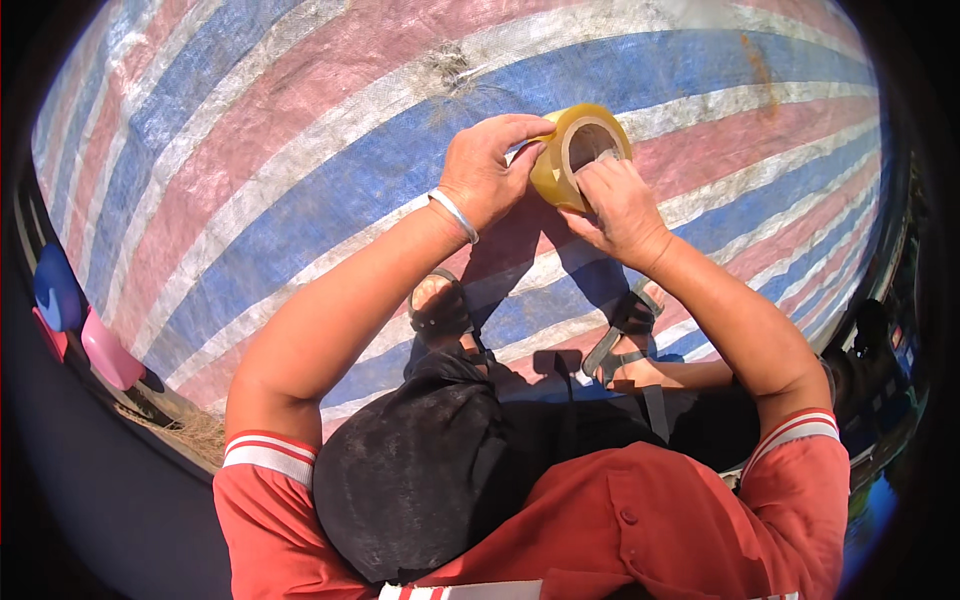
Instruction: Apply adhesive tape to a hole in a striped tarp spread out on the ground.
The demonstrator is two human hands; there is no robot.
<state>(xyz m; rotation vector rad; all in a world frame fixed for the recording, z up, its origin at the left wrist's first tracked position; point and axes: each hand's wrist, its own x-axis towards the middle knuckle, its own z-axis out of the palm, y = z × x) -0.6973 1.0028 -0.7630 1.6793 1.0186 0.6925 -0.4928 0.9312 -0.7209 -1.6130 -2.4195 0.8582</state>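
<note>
A wide roll of yellowish clear packing tape (pixel 545 184) is held up in front of me, tilted so the opening of its cardboard core faces right and toward me. My right hand (pixel 622 212) grips it by the near rim, fingers reaching into the core and thumb against the outer side. At the roll's left side, my left hand (pixel 488 168) is closed, thumb and forefinger pinching at the tape's outer surface. Whether a loose tape end lies between those fingertips is too small to tell. A pale bangle (pixel 455 215) circles my left wrist.
Under my sandalled feet (pixel 440 305) spreads a striped red, white and blue tarp (pixel 330 210), creased and dirty in places. Blue and pink plastic objects (pixel 110 350) stand beyond its left edge, near dry straw (pixel 185 430). Dark, unclear items lie at the far right.
</note>
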